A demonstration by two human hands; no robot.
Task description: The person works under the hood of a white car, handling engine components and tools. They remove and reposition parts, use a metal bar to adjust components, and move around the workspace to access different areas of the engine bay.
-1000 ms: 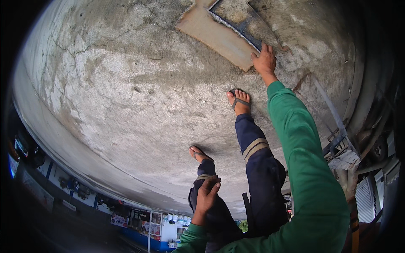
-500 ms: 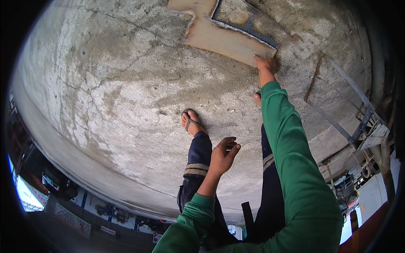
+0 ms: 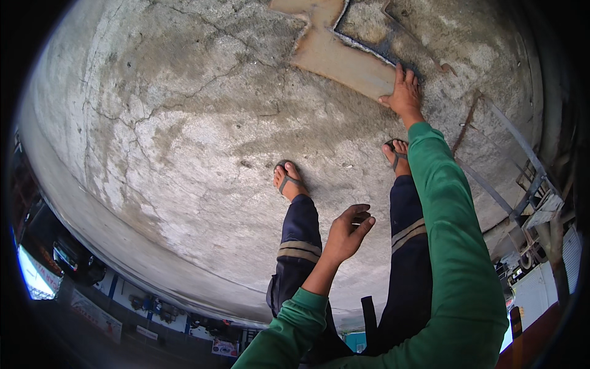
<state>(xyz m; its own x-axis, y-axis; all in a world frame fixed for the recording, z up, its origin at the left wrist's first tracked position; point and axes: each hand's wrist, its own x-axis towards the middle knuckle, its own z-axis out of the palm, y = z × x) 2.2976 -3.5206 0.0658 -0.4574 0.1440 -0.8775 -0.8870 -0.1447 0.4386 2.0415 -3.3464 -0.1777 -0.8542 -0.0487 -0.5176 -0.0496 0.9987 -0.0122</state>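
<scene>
A flat tan metal plate (image 3: 337, 56) with angled cut-out sides lies on the cracked concrete floor at the top. A rough, dark-edged metal piece (image 3: 356, 39) adjoins its inner edge. My right hand (image 3: 403, 91) grips the plate's near right end, fingers curled at the upper edge and thumb at the lower one. My left hand (image 3: 349, 229) hangs between my legs, fingers loosely curved and apart, holding nothing. Both my feet, in flip-flops, stand on the concrete below the plate.
A rusty metal frame (image 3: 510, 129) lies at the right, near a wheeled cart (image 3: 544, 209) with bars. Along the lower left rim are dark vehicles (image 3: 64, 258), signboards (image 3: 96, 317) and a wall with clutter. A corrugated white surface (image 3: 541, 270) stands at the lower right.
My left hand has lifted from beside my leg to between my legs. My feet have shifted, the left one forward. My right hand remains at the plate's end, its grip slightly adjusted.
</scene>
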